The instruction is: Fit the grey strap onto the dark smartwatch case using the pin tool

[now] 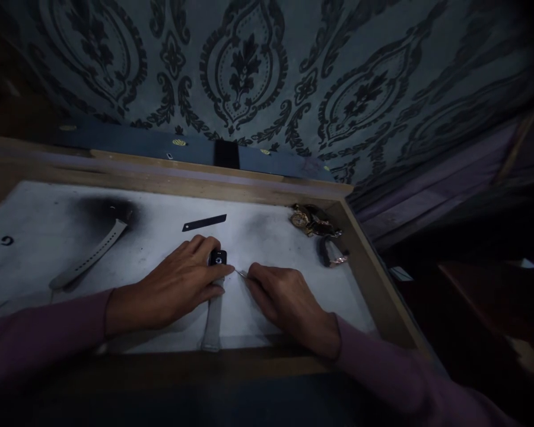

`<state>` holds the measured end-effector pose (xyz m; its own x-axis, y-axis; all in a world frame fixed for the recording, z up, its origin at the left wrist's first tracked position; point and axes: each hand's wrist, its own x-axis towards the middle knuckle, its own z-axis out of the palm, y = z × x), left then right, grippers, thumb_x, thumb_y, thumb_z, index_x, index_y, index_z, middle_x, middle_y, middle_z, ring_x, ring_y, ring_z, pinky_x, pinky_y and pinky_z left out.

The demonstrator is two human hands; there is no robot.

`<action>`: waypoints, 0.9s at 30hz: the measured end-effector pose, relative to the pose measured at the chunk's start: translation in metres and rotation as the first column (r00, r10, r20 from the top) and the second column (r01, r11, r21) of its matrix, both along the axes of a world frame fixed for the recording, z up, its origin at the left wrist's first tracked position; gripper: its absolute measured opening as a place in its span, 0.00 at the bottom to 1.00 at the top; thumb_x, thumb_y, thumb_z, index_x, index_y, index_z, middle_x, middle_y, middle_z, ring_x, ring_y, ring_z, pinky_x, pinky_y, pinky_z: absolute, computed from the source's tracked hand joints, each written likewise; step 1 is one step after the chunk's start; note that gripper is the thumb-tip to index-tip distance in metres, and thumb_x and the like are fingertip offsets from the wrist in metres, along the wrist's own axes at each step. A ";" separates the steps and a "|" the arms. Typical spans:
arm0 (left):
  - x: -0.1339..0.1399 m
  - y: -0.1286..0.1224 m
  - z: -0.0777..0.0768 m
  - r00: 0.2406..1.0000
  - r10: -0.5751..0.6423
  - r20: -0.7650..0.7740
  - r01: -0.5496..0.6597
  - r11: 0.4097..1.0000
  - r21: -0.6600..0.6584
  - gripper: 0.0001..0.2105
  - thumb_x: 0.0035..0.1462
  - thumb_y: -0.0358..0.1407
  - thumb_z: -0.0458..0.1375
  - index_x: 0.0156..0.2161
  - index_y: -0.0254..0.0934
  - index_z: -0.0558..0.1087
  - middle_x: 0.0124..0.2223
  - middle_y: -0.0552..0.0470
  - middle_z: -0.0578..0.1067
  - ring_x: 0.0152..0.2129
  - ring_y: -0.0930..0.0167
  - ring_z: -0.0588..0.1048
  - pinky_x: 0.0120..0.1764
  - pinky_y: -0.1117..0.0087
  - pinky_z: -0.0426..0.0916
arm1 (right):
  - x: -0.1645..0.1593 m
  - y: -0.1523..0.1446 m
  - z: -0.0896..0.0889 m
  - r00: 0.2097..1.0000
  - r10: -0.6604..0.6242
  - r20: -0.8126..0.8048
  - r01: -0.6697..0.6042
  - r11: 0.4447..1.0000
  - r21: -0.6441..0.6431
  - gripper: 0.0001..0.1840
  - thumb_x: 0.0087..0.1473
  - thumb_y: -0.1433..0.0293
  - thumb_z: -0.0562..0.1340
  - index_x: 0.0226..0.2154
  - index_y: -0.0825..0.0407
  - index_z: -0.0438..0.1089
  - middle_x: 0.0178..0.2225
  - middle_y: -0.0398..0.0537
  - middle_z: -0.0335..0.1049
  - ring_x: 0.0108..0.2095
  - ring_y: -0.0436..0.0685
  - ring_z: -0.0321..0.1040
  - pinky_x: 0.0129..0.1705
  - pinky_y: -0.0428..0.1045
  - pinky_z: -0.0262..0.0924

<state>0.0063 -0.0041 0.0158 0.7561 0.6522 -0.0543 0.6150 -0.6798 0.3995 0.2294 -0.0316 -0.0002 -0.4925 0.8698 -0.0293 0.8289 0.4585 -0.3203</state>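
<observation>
While a patterned wall (244, 65) fills the far side, a wooden-rimmed tray (365, 270) with a whitish floor spreads below it. Over its near half come the two hands, facing each other. The left hand (173, 287) grips a smartwatch, and the right hand (289, 299) pinches a thin metal-tipped tool.

A loose grey strap (93, 256) lies to the left, well apart from the left hand. The smartwatch (218, 258) sits under that hand's fingertips, dark face up, its own grey strap (212, 325) running toward the near rim; the right hand is just to its right. In the far right corner rest gold-toned wristwatches (309, 220), with a dark band (327, 251) nearer. A flat dark blade (204, 223) lies beyond the left hand. Smallest are the tool's slim tip (240, 273), pointing left beside the left forefinger, and a curled black piece (7, 241) at far left.
</observation>
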 end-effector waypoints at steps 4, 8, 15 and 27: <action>0.000 0.000 0.002 1.000 -0.010 0.017 0.010 1.000 0.001 0.15 0.63 0.34 0.57 0.55 0.41 0.70 0.51 0.45 0.65 0.47 0.60 0.65 0.45 0.60 0.68 | 0.000 0.001 0.001 1.000 0.008 -0.012 -0.008 1.000 -0.010 0.11 0.63 0.72 0.52 0.29 0.53 0.63 0.22 0.45 0.69 0.21 0.49 0.62 0.25 0.45 0.47; -0.001 -0.001 -0.001 0.997 -0.020 0.075 0.018 0.999 0.027 0.14 0.64 0.34 0.55 0.54 0.41 0.71 0.51 0.45 0.66 0.47 0.61 0.65 0.43 0.60 0.69 | -0.001 0.002 0.001 1.000 0.011 0.000 -0.011 1.000 -0.002 0.12 0.64 0.71 0.52 0.29 0.52 0.63 0.22 0.45 0.69 0.22 0.50 0.62 0.25 0.46 0.47; -0.004 -0.002 -0.007 0.996 0.000 0.090 -0.004 0.999 0.047 0.17 0.62 0.32 0.59 0.55 0.43 0.70 0.51 0.46 0.66 0.47 0.61 0.65 0.44 0.60 0.68 | -0.004 0.003 0.003 0.999 -0.001 0.046 0.003 1.000 -0.026 0.10 0.64 0.73 0.54 0.30 0.53 0.64 0.25 0.47 0.72 0.24 0.51 0.66 0.28 0.46 0.49; -0.006 -0.002 -0.009 0.999 0.009 0.043 -0.016 0.986 0.165 0.16 0.63 0.36 0.58 0.55 0.40 0.69 0.51 0.44 0.68 0.46 0.60 0.67 0.44 0.59 0.68 | -0.001 0.005 -0.001 1.000 0.006 -0.011 -0.006 0.999 -0.042 0.09 0.63 0.73 0.53 0.31 0.53 0.64 0.26 0.48 0.72 0.24 0.51 0.66 0.28 0.46 0.50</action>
